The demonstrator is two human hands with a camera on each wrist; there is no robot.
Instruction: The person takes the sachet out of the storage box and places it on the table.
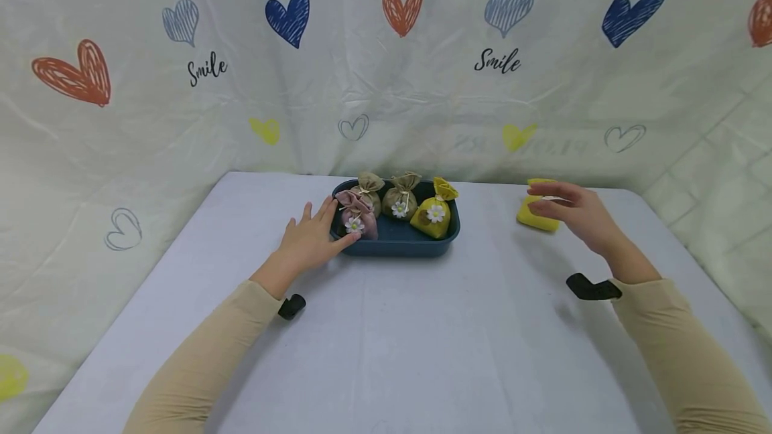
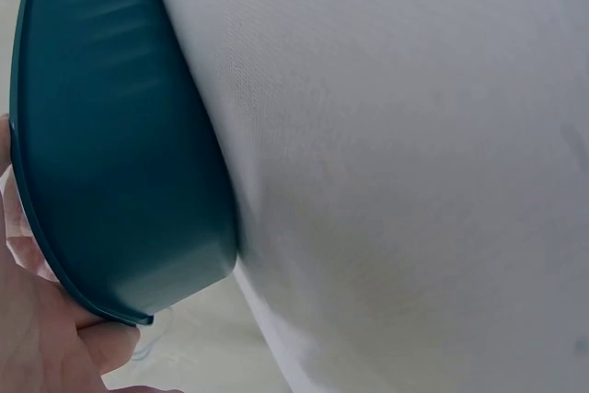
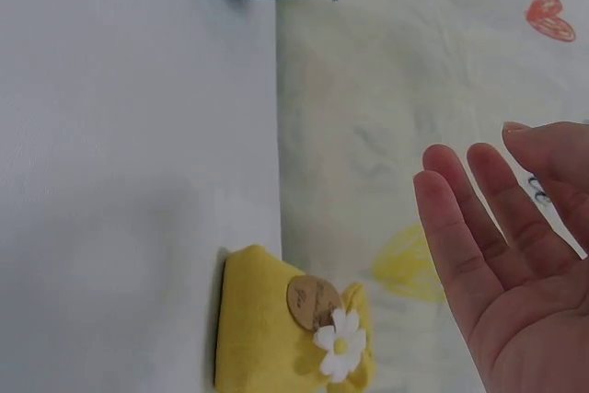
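My left hand rests against the left end of a dark teal tray, fingers spread along its side and thumb at the front rim. In the left wrist view, fingertips touch the tray's rim. Inside the tray sit a pink drawstring pouch, two beige pouches and a yellow pouch, some with white daisies. Over at the right, my right hand hovers with loosely bent fingers near another yellow pouch, holding nothing. That pouch, with a daisy and round tag, lies on the table.
A white-covered table carries the tray near its far edge. Behind it hangs a pale curtain printed with hearts and "Smile". Black wrist straps show below both hands.
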